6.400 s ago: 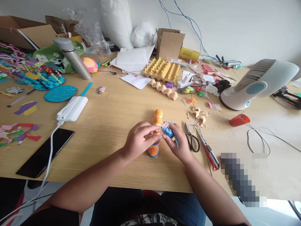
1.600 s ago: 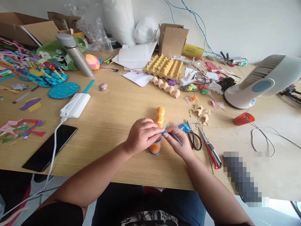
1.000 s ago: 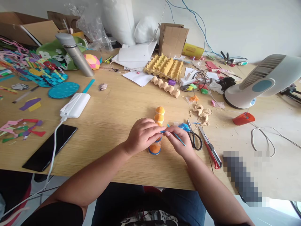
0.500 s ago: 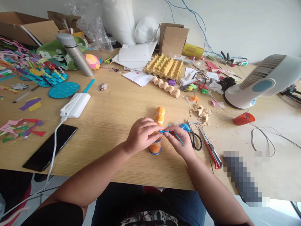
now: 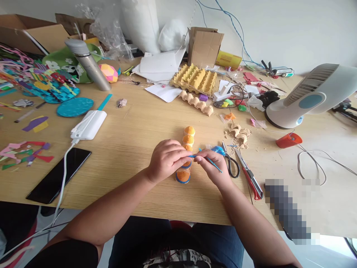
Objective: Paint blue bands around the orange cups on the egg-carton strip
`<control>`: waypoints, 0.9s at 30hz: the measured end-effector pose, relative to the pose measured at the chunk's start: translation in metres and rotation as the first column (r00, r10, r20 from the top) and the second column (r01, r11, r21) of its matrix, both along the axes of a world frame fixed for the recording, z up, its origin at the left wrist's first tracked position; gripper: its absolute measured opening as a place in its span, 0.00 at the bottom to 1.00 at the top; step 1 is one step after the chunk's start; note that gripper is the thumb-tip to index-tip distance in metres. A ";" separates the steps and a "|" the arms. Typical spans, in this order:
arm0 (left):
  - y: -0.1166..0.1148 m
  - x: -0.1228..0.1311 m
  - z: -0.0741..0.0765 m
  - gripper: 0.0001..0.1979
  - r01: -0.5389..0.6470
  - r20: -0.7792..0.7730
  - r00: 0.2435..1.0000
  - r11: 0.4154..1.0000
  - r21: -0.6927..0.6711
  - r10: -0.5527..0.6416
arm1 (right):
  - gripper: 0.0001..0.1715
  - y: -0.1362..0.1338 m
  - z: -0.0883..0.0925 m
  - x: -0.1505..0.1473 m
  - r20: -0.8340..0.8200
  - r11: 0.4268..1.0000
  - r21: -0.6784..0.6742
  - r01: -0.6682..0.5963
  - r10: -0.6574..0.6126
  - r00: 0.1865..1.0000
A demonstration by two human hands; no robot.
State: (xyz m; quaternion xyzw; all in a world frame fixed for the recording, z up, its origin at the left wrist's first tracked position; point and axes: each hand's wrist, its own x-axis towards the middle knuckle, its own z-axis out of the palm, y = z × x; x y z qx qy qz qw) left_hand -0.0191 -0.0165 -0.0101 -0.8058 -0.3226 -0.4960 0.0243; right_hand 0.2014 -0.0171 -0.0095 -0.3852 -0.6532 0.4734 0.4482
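Between both hands' fingertips is a thin strip of blue clay (image 5: 192, 156). My left hand (image 5: 166, 159) pinches its left end, and my right hand (image 5: 212, 165) pinches the right end. A slim blue tool (image 5: 215, 165) is also held in my right hand, slanting down to the right. Beneath the fingers stands a row of egg-carton cups (image 5: 183, 175) covered in orange, the nearest ones edged in blue and the farther ones in white. My fingers hide the middle of the row.
Right of my hands lie a blue packet (image 5: 218, 150), black-handled scissors (image 5: 235, 169) and a red cutter (image 5: 254, 185). Carton scraps (image 5: 239, 133), an orange cup (image 5: 289, 140) and a fan (image 5: 304, 97) stand beyond. A phone (image 5: 59, 175) and power bank (image 5: 89, 124) lie left.
My fingertips have closed in on the blue strip, so less of it shows between them. The slim tool has shifted slightly to the right.
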 end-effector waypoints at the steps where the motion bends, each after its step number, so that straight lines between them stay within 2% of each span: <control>1: 0.000 0.000 0.000 0.05 0.002 -0.001 1.000 1.000 -0.003 -0.002 | 0.25 0.000 0.000 0.000 0.009 1.000 0.012 0.001 -0.001 1.000; 9: 0.001 -0.002 -0.001 0.05 0.011 -0.031 0.999 0.999 -0.052 -0.012 | 0.28 -0.001 -0.001 0.001 0.066 0.996 0.093 -0.003 -0.003 0.998; 15: 0.001 0.000 0.001 0.02 -0.007 -0.023 1.000 1.000 -0.015 0.007 | 0.25 0.001 0.000 0.000 0.050 0.997 0.072 0.016 -0.020 0.999; 22: 0.002 0.000 0.000 0.09 0.013 -0.037 0.999 0.999 -0.050 -0.015 | 0.21 0.001 -0.001 0.000 0.019 0.998 0.056 -0.002 0.001 1.000; 27: 0.000 -0.003 0.002 0.07 0.043 -0.077 0.996 0.999 -0.007 -0.044 | 0.21 0.000 -0.002 0.001 0.033 0.996 0.081 -0.039 0.036 0.999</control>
